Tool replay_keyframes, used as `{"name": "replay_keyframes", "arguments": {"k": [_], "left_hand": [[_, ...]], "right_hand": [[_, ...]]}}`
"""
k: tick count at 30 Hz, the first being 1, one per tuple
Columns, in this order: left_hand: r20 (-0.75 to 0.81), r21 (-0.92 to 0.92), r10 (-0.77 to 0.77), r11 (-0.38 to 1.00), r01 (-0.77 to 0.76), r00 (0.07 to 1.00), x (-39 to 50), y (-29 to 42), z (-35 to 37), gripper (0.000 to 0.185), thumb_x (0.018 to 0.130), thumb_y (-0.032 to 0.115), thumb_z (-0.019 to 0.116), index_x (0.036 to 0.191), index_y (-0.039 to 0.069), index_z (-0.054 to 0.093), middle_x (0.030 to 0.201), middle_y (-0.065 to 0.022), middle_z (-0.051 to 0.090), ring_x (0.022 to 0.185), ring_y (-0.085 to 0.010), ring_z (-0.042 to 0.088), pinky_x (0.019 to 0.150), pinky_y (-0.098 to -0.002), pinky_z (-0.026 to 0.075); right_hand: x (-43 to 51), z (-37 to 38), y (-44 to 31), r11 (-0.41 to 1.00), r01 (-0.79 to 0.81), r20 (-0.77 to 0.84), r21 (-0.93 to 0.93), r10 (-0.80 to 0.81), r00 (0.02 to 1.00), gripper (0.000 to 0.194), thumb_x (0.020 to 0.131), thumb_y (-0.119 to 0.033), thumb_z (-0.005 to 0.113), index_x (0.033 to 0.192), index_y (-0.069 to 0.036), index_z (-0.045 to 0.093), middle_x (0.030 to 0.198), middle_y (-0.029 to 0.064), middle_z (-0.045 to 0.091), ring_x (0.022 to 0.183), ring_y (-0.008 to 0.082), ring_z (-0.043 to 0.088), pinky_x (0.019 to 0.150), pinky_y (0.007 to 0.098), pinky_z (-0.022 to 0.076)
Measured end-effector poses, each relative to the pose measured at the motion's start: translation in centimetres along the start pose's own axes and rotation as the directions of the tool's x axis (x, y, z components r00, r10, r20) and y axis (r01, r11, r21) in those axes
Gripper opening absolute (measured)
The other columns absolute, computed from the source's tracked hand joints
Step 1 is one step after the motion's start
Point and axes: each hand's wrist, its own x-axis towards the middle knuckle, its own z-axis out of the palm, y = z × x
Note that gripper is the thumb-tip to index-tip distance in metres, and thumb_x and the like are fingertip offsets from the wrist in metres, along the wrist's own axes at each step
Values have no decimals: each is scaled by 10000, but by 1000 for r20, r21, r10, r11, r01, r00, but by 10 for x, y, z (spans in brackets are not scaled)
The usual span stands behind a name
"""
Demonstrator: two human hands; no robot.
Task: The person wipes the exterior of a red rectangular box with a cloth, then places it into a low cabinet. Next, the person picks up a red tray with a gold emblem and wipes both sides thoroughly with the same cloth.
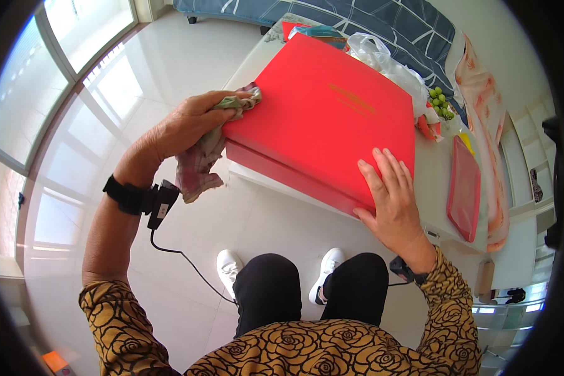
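A large red box with faint gold lettering on its lid rests on a pale table. My left hand grips a crumpled plaid cloth and presses it against the box's left edge. Part of the cloth hangs down below the hand, off the box. On the near right corner of the lid lies my right hand, fingers spread and flat, with the thumb at the front edge. It holds nothing.
Behind the box are a white plastic bag and green grapes. A pink translucent tray or lid lies at the table's right. Beyond stands a sofa or bed with a dark patterned cover. A cable runs from my left wrist strap.
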Motion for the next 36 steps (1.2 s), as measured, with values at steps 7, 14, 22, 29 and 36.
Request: {"name": "replay_keyframes", "arguments": {"k": [7,14,22,29,36], "left_hand": [[-123,-123,-253,963,238,960,-42,22,17,371,977,180,529,1302,5,559,1006,-55,628,862,-122,587,786,-273,524],[-436,-461,-190,887,-37,880,-70,63,42,359,983,182,541,1296,7,561,1081,-59,642,944,-130,608,840,-272,511],[-339,-730,-152,665,-158,929,-40,107,101,334,949,159,603,1233,-15,579,1034,-79,657,870,-157,653,750,-290,554],[-160,-866,-154,496,-64,975,5,127,177,276,979,160,548,1202,-3,571,1060,-81,634,938,-170,635,821,-325,541],[-56,-891,4,451,-51,998,-5,113,208,421,1020,285,474,1363,42,453,1250,-90,567,1134,-194,567,933,-368,485]], "right_hand": [[-3,7,7,1000,-3,-19,-6,2,1000,918,669,-156,847,1452,-158,367,1464,172,365,1380,368,334,1123,509,283],[-7,6,9,998,-25,-54,51,28,998,891,749,-389,789,1479,-158,335,1470,214,355,1380,380,325,1135,527,252],[-5,13,31,943,-17,-124,333,62,990,826,855,-572,627,1472,-100,346,1462,249,381,1371,380,359,1141,529,240],[-26,-7,14,532,112,-203,839,116,972,885,833,-392,707,1523,-92,242,1510,197,329,1414,332,316,1123,434,315],[-40,-18,3,505,19,-112,863,154,982,642,800,-55,664,1401,-55,440,1400,201,462,1240,293,524,1001,354,459]]}}
